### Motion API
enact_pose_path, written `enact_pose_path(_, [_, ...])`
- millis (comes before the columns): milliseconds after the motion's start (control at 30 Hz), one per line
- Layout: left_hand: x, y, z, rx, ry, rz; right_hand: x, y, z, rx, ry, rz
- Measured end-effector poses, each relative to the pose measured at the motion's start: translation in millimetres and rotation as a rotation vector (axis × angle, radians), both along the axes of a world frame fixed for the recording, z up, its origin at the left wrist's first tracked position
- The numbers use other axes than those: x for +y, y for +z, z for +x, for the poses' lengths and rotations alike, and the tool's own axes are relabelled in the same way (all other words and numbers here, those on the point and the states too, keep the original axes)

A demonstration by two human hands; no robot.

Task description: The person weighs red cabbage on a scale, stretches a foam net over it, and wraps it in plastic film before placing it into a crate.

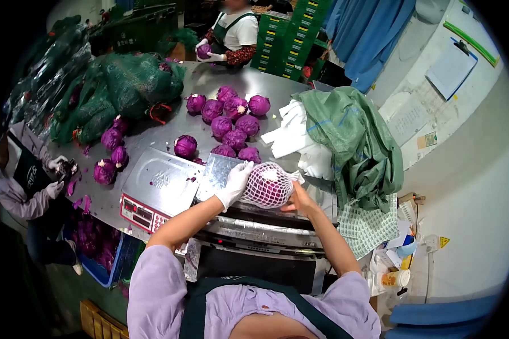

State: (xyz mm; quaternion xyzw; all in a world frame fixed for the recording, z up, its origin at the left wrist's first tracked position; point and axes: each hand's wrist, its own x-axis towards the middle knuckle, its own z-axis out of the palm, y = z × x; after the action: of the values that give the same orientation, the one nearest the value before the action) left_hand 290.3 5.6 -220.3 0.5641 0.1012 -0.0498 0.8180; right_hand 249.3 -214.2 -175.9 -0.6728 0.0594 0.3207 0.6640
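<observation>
We hold a purple cabbage (pixel 268 185) in both hands, just above the steel machine (pixel 266 226) at the near edge of the table (pixel 152 135). It is wrapped in a white foam net (pixel 260 195). Our left hand (pixel 234 183), in a white glove, is closed over its left side with the fingers spread on the mesh. Our bare right hand (pixel 298 202) cups it from the lower right, where the net bunches into a loose tail. We judge the head to be dense and fairly heavy for its size. It should be firm enough to squeeze, though its outer leaves would bruise or tear. The foam net is soft, stretchy and grippy, so our palms should not slide on it. The best hold looks to be broad, on opposite sides of the ball, because the tail alone would stretch. Just to the left lies a flat scale (pixel 161 186) with purple scraps on it. Beyond it sit loose cabbages (pixel 232 116), a pile of white nets (pixel 291 133) and green mesh sacks (pixel 124 85). Two other people (pixel 22 181) work at the table, and the one at the far end (pixel 232 34) holds a cabbage in gloved hands.
</observation>
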Motion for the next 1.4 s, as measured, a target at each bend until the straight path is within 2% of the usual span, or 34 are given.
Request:
enact_pose_path(33, [3, 0, 5, -0.002, -0.003, 0.004, -5, -3, 3, 0.003, -0.006, -0.006])
enact_pose_path(100, [10, 5, 6, -0.029, -0.156, 0.055, -16, 0, 4, 0.011, 0.008, -0.028])
enact_pose_path(133, [21, 9, 7, -0.068, -0.187, 0.371, -22, 4, 3, 0.010, 0.027, -0.055])
enact_pose_path(167, [27, 32, -3, -0.089, -0.193, 0.525, -27, 11, -2, 0.015, 0.030, -0.052])
enact_pose_path(233, [43, 76, -31, -0.324, -0.188, 0.888, -36, 31, -17, -0.437, -0.027, -0.327])
enact_pose_path(267, [49, 98, -49, -0.434, -0.224, 0.993, -38, 44, -29, -0.433, -0.022, -0.324])
enact_pose_path(300, [52, 112, -65, -0.547, -0.261, 1.096, -41, 58, -42, -0.744, 0.084, -0.507])
enact_pose_path(333, [57, 113, -76, -0.783, -0.375, 1.175, -44, 67, -54, -1.051, 0.193, -0.689])
enact_pose_path(367, [63, 113, -83, -0.960, -0.578, 1.268, -46, 70, -64, -1.310, 0.384, -0.779])
enact_pose_path(433, [65, 113, -97, -1.282, -1.070, 1.551, -39, 73, -78, -1.451, 0.857, -0.921])
enact_pose_path(467, [66, 92, -99, -1.486, -1.074, 1.609, -33, 69, -84, -1.557, 0.980, -0.996])
enact_pose_path(500, [67, 82, -105, -1.502, -0.969, 1.552, -28, 56, -86, -1.682, 0.969, -0.919])
enact_pose_path(567, [71, 64, -106, -1.501, -0.977, 1.512, -21, 26, -85, -1.724, 0.993, -0.795])
enact_pose_path(600, [71, 51, -103, -1.626, -0.887, 1.521, -22, 16, -81, -1.755, 0.997, -0.768])
enact_pose_path(633, [74, 37, -102, -1.510, -0.893, 1.491, -25, 8, -79, -1.788, 0.999, -0.742])
enact_pose_path(700, [80, 45, -108, -1.219, -0.959, 1.426, -36, 3, -92, -1.701, 0.824, -0.817])
enact_pose_path(733, [92, 29, -110, -1.347, -0.767, 1.224, -42, 1, -109, -1.466, 0.684, -0.843])
enact_pose_path(767, [99, 33, -126, -0.945, -0.747, 1.169, -47, 4, -127, -1.236, 0.545, -0.860])
enact_pose_path(833, [97, 84, -160, -0.110, -0.839, 0.873, -56, 26, -159, -1.216, 0.440, -0.710])
enact_pose_path(867, [104, 98, -175, -0.001, -0.884, 0.751, -60, 37, -174, -1.080, 0.339, -0.497])
enact_pose_path(900, [111, 114, -183, 0.107, -0.926, 0.627, -55, 83, -190, -0.945, 0.341, -0.460])
enact_pose_path(967, [119, 165, -192, -0.095, -0.981, 0.390, -64, 152, -210, -0.728, 0.254, -0.426])
enact_pose_path(1000, [125, 182, -187, -0.262, -0.908, 0.368, -67, 179, -217, -0.650, 0.181, -0.408])
enact_pose_path(1067, [134, 223, -162, -0.529, -0.781, 0.293, -61, 205, -207, -0.980, -0.131, -0.024])
enact_pose_path(1133, [123, 238, -121, -0.720, -0.690, 0.271, -64, 196, -140, -1.252, -0.117, 0.164])
enact_pose_path(1167, [109, 231, -99, -0.816, -0.648, 0.304, -44, 196, -111, -1.142, -0.360, 0.104])
enact_pose_path(1200, [93, 220, -81, -0.888, -0.636, 0.378, -35, 182, -71, -1.159, -0.349, 0.073])
enact_pose_path(1233, [79, 204, -64, -0.959, -0.618, 0.455, -42, 157, -35, -1.169, -0.241, -0.236])
enact_pose_path(1267, [69, 180, -43, -0.840, -0.638, 0.634, -34, 117, -1, -1.211, -0.119, -0.160])
enact_pose_path(1300, [62, 150, -24, -0.708, -0.651, 0.810, -39, 76, 18, -1.148, 0.076, -0.590])
enact_pose_path(1333, [60, 118, -13, -0.735, -0.736, 0.896, -30, 46, 20, -0.920, 0.192, -0.661])
enact_pose_path(1367, [59, 87, -6, -0.760, -0.823, 0.981, -24, 27, 17, -0.832, 0.313, -0.758])
enact_pose_path(1400, [51, 59, -12, -0.686, -0.779, 0.803, -8, 37, -1, -0.713, 0.370, -0.648])
